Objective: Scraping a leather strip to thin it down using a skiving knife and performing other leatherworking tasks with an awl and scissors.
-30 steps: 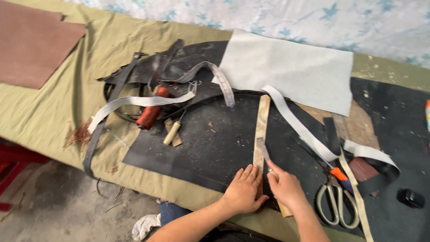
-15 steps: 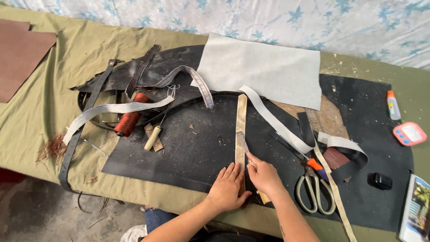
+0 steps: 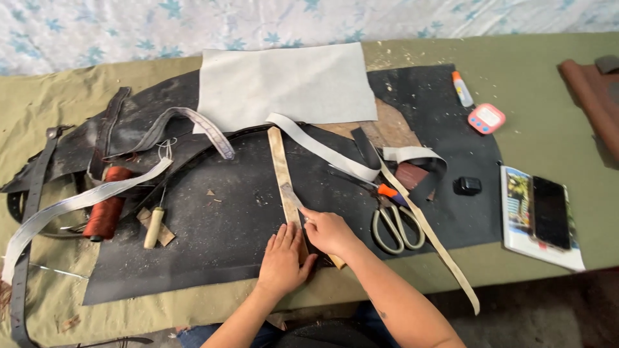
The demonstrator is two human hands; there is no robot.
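A long tan strip (image 3: 280, 164) lies on the black sheet (image 3: 219, 219), running from the grey panel (image 3: 290, 84) toward me. My left hand (image 3: 282, 259) lies flat with fingers spread, pressing the strip's near part down. My right hand (image 3: 327, 231) is just to the right, holding a small metal blade (image 3: 289, 194) whose tip rests against the strip. Both hands touch near the strip's near end.
Scissors (image 3: 393, 219) with an orange-handled tool lie right of my hands. A rust thread spool (image 3: 106, 203) and a wooden-handled awl (image 3: 153, 225) are at the left among grey straps. Glue stick (image 3: 461, 89), pink timer (image 3: 485, 118), black phone (image 3: 550, 212) on a booklet sit at the right.
The view has swung right, bringing the timer, phone and booklet into sight. Both hands stay on the tan strip, with the right hand's blade still against it.
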